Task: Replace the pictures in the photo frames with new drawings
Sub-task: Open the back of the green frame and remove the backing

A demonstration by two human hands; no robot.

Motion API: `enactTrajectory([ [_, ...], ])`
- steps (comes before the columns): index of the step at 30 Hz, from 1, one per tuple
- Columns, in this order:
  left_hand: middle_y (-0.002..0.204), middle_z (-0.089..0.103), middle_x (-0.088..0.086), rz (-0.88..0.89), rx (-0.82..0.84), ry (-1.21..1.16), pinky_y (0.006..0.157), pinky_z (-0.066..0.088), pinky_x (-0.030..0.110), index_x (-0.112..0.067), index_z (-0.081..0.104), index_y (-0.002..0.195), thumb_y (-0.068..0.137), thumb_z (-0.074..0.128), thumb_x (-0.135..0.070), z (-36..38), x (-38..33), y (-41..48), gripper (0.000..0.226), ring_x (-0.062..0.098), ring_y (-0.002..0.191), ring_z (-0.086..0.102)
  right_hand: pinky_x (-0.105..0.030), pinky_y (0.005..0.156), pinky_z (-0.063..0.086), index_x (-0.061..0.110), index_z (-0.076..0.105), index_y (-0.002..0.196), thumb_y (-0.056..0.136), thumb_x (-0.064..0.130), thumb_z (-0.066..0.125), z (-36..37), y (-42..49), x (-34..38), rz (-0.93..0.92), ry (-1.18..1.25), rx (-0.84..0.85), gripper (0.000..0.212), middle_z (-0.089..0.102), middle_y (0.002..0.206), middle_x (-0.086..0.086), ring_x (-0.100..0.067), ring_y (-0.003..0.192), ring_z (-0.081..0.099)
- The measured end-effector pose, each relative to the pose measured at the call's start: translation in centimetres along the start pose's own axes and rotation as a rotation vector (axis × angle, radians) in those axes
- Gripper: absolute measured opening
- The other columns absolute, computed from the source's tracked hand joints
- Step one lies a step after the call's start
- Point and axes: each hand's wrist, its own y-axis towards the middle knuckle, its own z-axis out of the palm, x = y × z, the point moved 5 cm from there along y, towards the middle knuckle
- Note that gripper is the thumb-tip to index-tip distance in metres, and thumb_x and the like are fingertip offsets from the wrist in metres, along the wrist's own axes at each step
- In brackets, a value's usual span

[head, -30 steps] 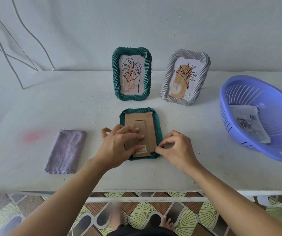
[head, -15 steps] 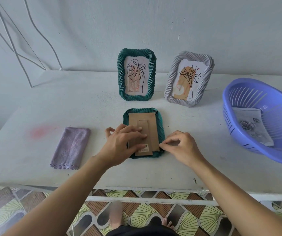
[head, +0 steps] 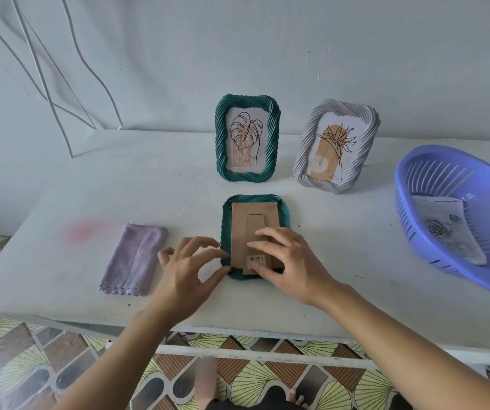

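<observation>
A dark green photo frame (head: pixel 283 211) lies face down near the table's front edge, its brown cardboard backing (head: pixel 252 216) with a folded stand facing up. My right hand (head: pixel 292 261) rests on the lower part of the backing with its fingers spread flat. My left hand (head: pixel 187 267) is at the frame's lower left edge, thumb and index finger pinching the rim there. Behind it stand a second green frame (head: pixel 221 143) with a leaf drawing and a grey frame (head: pixel 305 152) with a plant drawing. Rose drawings (head: pixel 447 232) lie in the blue basket (head: pixel 433 150).
A folded lilac cloth (head: pixel 135 258) lies left of my left hand. The white table (head: pixel 119 187) stands against a white wall, with a pink stain at its left. White cables hang at the back left. Patterned floor tiles show below the table's front edge.
My right hand left the frame's right edge and now lies on the backing. My left hand came off the backing and moved to the frame's lower left edge.
</observation>
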Motion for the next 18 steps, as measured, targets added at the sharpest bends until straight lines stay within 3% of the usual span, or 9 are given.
enactTrajectory([
  [5,0.100,0.061,-0.024,-0.074,-0.030,-0.002,0.077,0.028,0.041,-0.042,0.073,0.096,0.086,0.060,-0.057,0.4,-0.3,-0.7,0.022,0.003,0.100,0.054,-0.040,0.111,0.033,0.030,0.065,0.124,0.092,0.052,0.057,0.5,0.0,-0.2,0.000,-0.025,-0.012,0.039,0.048,0.135,0.010,-0.013,0.129,0.041],
  [18,0.084,0.062,-0.017,-0.106,-0.084,0.095,0.076,0.020,0.037,-0.032,0.070,0.070,0.078,0.070,-0.048,0.3,-2.0,0.1,0.019,0.006,0.081,0.056,-0.043,0.107,0.037,0.031,0.067,0.122,0.089,0.053,0.062,0.8,0.3,-1.0,-0.028,-0.042,-0.024,0.039,0.051,0.133,0.010,-0.017,0.127,0.046],
])
